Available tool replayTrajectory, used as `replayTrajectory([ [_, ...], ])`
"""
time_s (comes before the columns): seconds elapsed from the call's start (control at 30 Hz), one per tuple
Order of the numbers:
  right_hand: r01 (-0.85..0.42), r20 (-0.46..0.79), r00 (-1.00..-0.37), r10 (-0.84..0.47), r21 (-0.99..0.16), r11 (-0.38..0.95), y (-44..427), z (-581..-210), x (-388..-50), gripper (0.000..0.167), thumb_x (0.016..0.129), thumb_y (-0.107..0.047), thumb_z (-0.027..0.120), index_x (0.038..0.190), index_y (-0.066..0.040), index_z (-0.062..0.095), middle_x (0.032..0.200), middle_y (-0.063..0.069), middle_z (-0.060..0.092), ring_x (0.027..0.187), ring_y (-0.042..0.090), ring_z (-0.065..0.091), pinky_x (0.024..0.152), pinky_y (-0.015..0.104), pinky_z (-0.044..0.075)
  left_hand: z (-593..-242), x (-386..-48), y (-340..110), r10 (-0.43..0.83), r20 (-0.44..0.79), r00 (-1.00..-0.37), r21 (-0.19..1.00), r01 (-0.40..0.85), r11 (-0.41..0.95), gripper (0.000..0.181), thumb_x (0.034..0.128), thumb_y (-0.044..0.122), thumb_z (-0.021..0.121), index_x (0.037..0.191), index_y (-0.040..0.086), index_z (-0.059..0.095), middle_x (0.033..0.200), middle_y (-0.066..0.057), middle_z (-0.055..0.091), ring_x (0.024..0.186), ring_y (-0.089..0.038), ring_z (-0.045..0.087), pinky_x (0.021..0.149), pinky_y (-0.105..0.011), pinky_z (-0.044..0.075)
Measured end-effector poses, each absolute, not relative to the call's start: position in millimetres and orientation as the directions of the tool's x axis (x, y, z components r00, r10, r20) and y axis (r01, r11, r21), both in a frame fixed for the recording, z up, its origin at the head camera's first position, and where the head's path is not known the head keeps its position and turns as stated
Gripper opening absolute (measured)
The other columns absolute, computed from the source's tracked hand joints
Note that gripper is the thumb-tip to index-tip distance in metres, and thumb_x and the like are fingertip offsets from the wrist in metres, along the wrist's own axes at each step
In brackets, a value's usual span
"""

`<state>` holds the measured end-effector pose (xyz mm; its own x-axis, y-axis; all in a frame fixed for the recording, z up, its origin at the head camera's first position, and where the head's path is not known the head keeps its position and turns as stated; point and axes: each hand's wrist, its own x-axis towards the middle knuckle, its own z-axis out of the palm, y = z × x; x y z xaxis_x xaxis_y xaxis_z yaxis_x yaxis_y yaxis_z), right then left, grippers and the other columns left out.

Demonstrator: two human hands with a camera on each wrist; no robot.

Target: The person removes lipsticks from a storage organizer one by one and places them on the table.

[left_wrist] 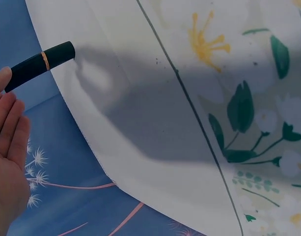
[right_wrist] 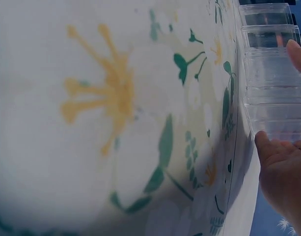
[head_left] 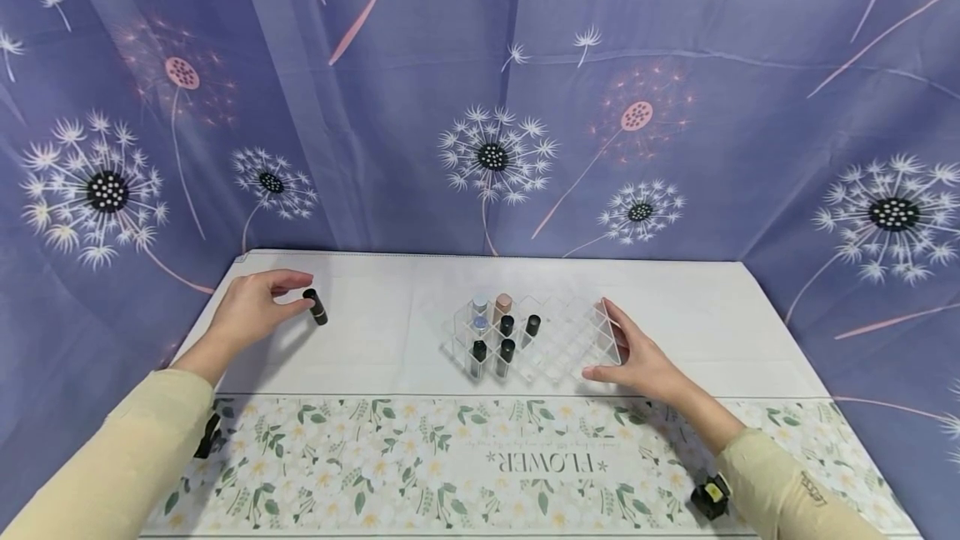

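Out on the left, the left hand [head_left: 255, 307] has the black tube [head_left: 318, 311] pinched near 1 end, thumb against it — tilted over the white cloth [head_left: 390, 340], gold band showing; whether its lower tip touches down, I cannot tell. Across to the right, and the right hand [head_left: 643, 363] grips the far-right end of the clear rack [head_left: 558, 344], thumb on the near corner, fingers curled round the other side! The rack sits between the 2 hands, well apart from the tube, and its left part holds 4 black caps [head_left: 507, 348], 2 bluish caps [head_left: 480, 324] and 1 pinkish cap [head_left: 503, 303]. Nearer the person runs the floral strip [head_left: 405, 465] — behind everything, the dandelion curtain [head_left: 375, 157].
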<state>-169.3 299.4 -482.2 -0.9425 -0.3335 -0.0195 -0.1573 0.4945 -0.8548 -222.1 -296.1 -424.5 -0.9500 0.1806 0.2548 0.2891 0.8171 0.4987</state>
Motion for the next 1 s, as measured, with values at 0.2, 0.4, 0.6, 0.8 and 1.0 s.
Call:
replayTrajectory([
  [0.2,-0.158,-0.018,-0.944,-0.329,-0.852,0.5,300,-483,-169,0.12,0.089,-0.019,0.09,0.172,-0.007,0.005,0.176,0.027,0.014,0.157,0.051,0.025,0.121,0.06,0.033,-421,-221,-296,0.192,0.227,-0.955,0.518,0.285,0.806,0.043,0.0928,0.023,0.086,0.13,0.006,0.076,0.13,-0.019,0.074,0.116,-0.048,0.071,0.099,-0.061,0.057],
  [0.4,-0.154,-0.021,-0.945,-0.327,-0.852,0.5,299,-483,-169,0.12,0.089,-0.019,0.09,0.173,-0.008,0.005,0.176,0.027,0.014,0.157,0.051,0.025,0.121,0.059,0.033,-410,-221,-295,0.207,0.212,-0.955,0.525,0.29,0.8,0.052,0.091,0.029,0.088,0.135,0.006,0.073,0.134,-0.02,0.072,0.119,-0.05,0.069,0.101,-0.061,0.056],
  [0.6,-0.153,-0.022,-0.945,-0.325,-0.849,0.505,300,-484,-170,0.12,0.088,-0.02,0.091,0.172,-0.006,0.006,0.175,0.028,0.014,0.157,0.052,0.025,0.121,0.06,0.033,-397,-224,-287,0.26,0.275,-0.926,0.458,0.364,0.811,0.053,0.0885,0.031,0.09,0.133,0.007,0.075,0.13,-0.018,0.075,0.114,-0.047,0.072,0.097,-0.06,0.058],
  [0.8,-0.15,-0.026,-0.945,-0.325,-0.851,0.503,300,-483,-169,0.12,0.089,-0.019,0.09,0.172,-0.007,0.005,0.175,0.028,0.014,0.158,0.052,0.024,0.121,0.06,0.032,-380,-224,-274,0.264,0.221,-0.939,0.461,0.339,0.82,0.058,0.0897,0.04,0.088,0.138,0.012,0.073,0.135,-0.014,0.074,0.121,-0.044,0.07,0.099,-0.061,0.056],
  [1.0,-0.147,-0.028,-0.945,-0.325,-0.853,0.501,299,-481,-168,0.12,0.089,-0.02,0.09,0.173,-0.008,0.005,0.175,0.028,0.014,0.158,0.051,0.025,0.121,0.06,0.032,-371,-224,-257,0.271,0.198,-0.942,0.508,0.335,0.794,0.059,0.0894,0.036,0.089,0.14,0.012,0.072,0.139,-0.012,0.072,0.128,-0.043,0.067,0.102,-0.061,0.055],
])
